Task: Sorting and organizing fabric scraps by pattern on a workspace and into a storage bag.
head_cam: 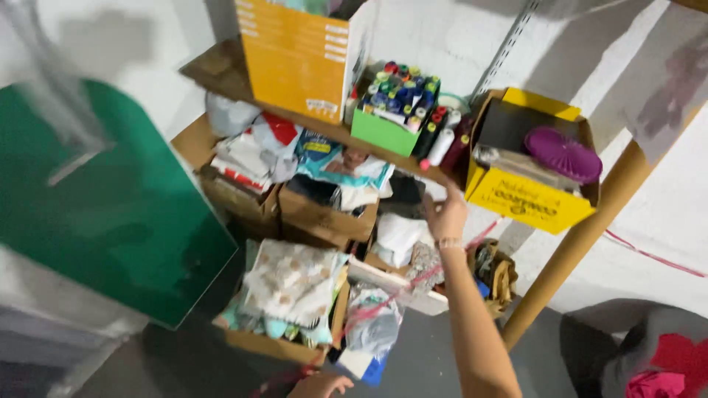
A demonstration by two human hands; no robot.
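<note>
The right hand (pixel 445 214) is raised to the front edge of the brown wooden shelf (pixel 221 70), fingers curled toward the edge just beside the yellow cardboard box (pixel 527 199). Whether it grips the shelf, the box or nothing cannot be told; the palm faces away and the fingertips are blurred. The yellow cardboard box sits at the shelf's right end, tilted forward and overhanging, which presumably leaves its open top reachable; a purple ribbed round lid (pixel 564 153) lies in it.

A green cardboard tray of coloured thread spools (pixel 394 110) stands upright mid-shelf, next to a tall orange carton (pixel 295 55). Heavier open brown cardboard boxes of folded fabric (pixel 295 295) rest on the floor below, likely for stability.

The left hand (pixel 321 385) is cut off by the lower frame edge; it appears loosely open and empty, but this is uncertain. A green flat panel (pixel 110 206) hides the left area. Motion blur obscures the contents of the lower boxes.
</note>
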